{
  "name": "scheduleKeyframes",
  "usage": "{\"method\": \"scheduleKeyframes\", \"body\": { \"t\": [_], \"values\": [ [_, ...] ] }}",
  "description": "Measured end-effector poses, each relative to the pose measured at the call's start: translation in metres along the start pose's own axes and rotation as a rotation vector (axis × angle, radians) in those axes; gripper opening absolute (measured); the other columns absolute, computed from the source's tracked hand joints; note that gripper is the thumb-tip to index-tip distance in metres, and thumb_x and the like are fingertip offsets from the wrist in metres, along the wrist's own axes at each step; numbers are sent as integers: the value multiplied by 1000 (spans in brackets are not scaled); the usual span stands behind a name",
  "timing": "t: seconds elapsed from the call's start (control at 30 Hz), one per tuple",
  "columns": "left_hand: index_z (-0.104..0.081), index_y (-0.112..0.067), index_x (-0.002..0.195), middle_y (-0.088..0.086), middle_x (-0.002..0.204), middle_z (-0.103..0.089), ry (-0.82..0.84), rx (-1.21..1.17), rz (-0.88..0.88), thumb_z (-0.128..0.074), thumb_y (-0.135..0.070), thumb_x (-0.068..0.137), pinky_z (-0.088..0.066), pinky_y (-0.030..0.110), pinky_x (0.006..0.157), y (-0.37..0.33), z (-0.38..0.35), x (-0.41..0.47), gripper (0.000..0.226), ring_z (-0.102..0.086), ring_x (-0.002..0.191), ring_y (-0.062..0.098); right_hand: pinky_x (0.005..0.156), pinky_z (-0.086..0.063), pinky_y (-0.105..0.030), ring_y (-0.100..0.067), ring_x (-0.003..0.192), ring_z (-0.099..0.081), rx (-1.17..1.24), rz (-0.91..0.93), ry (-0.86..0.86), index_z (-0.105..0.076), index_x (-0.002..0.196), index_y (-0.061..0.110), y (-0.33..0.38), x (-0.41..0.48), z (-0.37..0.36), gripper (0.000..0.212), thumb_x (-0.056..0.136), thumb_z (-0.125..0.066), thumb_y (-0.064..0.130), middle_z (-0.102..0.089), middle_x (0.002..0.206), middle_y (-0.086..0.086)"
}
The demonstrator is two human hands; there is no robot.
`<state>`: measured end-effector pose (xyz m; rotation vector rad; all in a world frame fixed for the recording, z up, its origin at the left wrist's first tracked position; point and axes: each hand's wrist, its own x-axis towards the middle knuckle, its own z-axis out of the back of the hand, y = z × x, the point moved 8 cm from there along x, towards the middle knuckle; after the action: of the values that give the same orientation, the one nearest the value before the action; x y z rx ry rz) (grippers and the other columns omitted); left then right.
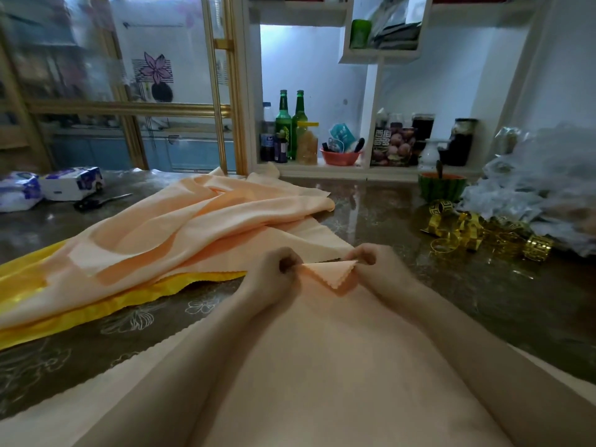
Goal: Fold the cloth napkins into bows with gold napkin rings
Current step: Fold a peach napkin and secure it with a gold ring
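While both hands work at its far corner, a dark glossy tabletop with a pale flower pattern (pixel 403 214) carries everything in view. Spread flat from the grip back toward the person lies a large peach cloth napkin with a zigzag-cut edge (pixel 322 366), and both forearms lie over it. Beyond the grip and to its left sits a loose heap of more peach cloths (pixel 193 221), with a shiny yellow cloth (pixel 58 304) under its near side. Right of the grip, well apart, is a cluster of gold openwork napkin rings (pixel 477 233). The left hand (pixel 274 269) and the right hand (pixel 371 261) are each curled tight, pinching opposite sides of the napkin's turned-over corner (pixel 332 275), a small triangle pointing toward the person. This looks like an early fold. To do it well, both pinches should pull evenly and draw the point straight down the napkin's middle, then lay it flat and press the crease. A skewed fold would likely make a lopsided bow. The thin cloth may slide on the glossy top, so the forearms' weight should help hold it.
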<state>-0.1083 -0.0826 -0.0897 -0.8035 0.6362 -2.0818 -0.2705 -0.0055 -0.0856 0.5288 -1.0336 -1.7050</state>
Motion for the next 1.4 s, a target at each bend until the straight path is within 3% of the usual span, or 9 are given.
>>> {"method": "scheduleKeyframes", "body": {
  "t": [0.17,0.3,0.5,0.6,0.77,0.87,1.0,1.2,1.4],
  "values": [
    [-65,-10,88,-4,85,-59,-6,53,-87,-54,5,80,-38,20,72,-10,1,4,20,-53,83,13,60,-35,-7,-6,72,-50,-250,177,-72,-57,61,26,1,6,0,43,77,-50,-14,-59,79,1],
    [-66,-13,80,-3,90,-54,73,142,-71,-51,6,79,-40,24,80,-5,-12,4,24,-51,90,16,68,-34,-7,-11,86,-49,-369,166,2,-60,61,24,0,4,-8,38,80,-52,-8,-54,91,3],
    [-66,-19,99,-2,103,-55,87,215,-57,-57,-22,88,-42,36,93,-4,-18,5,14,-47,103,18,97,-40,-35,-13,103,-49,-364,131,89,-67,71,27,-2,0,-8,23,86,-56,12,-55,101,5],
    [-61,-21,115,-1,109,-57,86,198,-64,-60,-25,87,-41,37,95,-5,-21,6,28,-48,107,19,96,-42,-41,-13,99,-52,-414,180,102,-61,70,38,-1,-3,-12,21,84,-64,22,-57,93,12],
    [-64,-18,103,1,107,-54,53,316,-156,-55,-19,91,-33,30,89,-17,-25,7,15,-45,107,21,89,-45,-38,-11,92,-54,-356,174,20,-58,97,30,0,-1,-14,24,79,-68,17,-52,84,18],
    [-60,-21,104,-1,110,-53,29,367,-217,-56,-23,89,-29,28,87,-24,-26,5,16,-45,107,17,89,-43,-39,-14,90,-53,-468,275,-16,-59,86,26,13,-2,-17,17,81,-60,10,-49,79,16],
    [-65,-18,97,-4,97,-53,37,231,-164,-54,-39,91,-35,31,88,-26,-20,0,25,-47,97,14,88,-37,-32,-15,95,-49,-637,424,-30,-54,83,23,26,-13,-21,13,84,-54,10,-47,89,8],
    [-62,-20,94,-1,104,-53,181,283,-134,-56,-25,89,-40,35,93,-22,-28,-4,10,-47,105,19,91,-28,-29,-15,111,-43,-799,415,100,-59,97,25,22,-19,-29,20,85,-48,13,-50,115,3],
    [-68,-18,89,-3,97,-53,206,201,-127,-60,-16,87,-36,21,78,-22,-27,-2,9,-49,94,15,93,-34,-31,-14,105,-48,-708,356,62,-66,97,22,22,-17,-25,19,91,-48,26,-57,109,3]
  ]
}}
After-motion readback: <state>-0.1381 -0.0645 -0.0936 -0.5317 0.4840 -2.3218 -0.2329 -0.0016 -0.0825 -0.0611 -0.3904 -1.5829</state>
